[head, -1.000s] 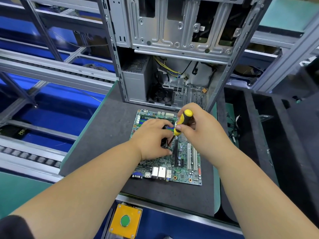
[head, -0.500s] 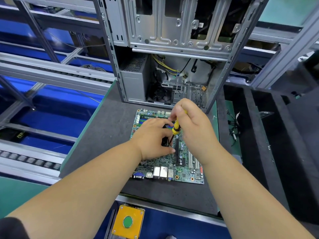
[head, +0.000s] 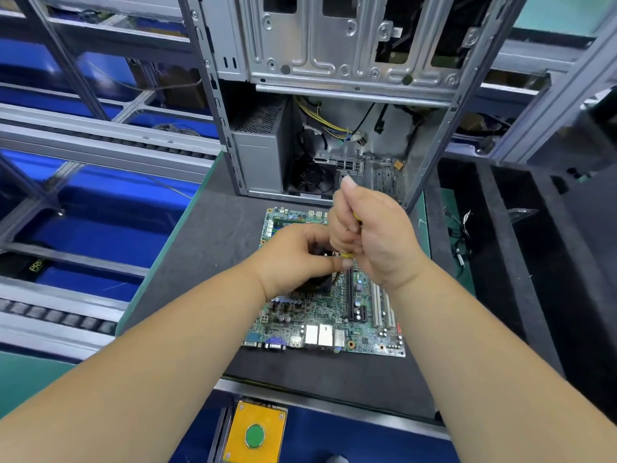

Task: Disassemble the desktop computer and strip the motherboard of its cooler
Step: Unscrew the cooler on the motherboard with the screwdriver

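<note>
Both hands work the motherboard (head: 320, 315) — right hand (head: 374, 235) gripping a screwdriver (head: 347, 256).

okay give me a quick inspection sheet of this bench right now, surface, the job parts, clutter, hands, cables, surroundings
Surface: dark mat on a green-edged bench.
Job's things: motherboard lies flat on the mat, port side toward the person; black cooler on it, mostly hidden under the left hand; open computer case stands behind.
Clutter: nothing seen on the mat.
Hands: left hand grips the cooler; right hand grips a yellow screwdriver, mostly hidden in the fist.
Cables: yellow and black wire bundle inside the case; loose wires on the right.
Surroundings: roller conveyor on the left; yellow box with green button at the near edge.
</note>
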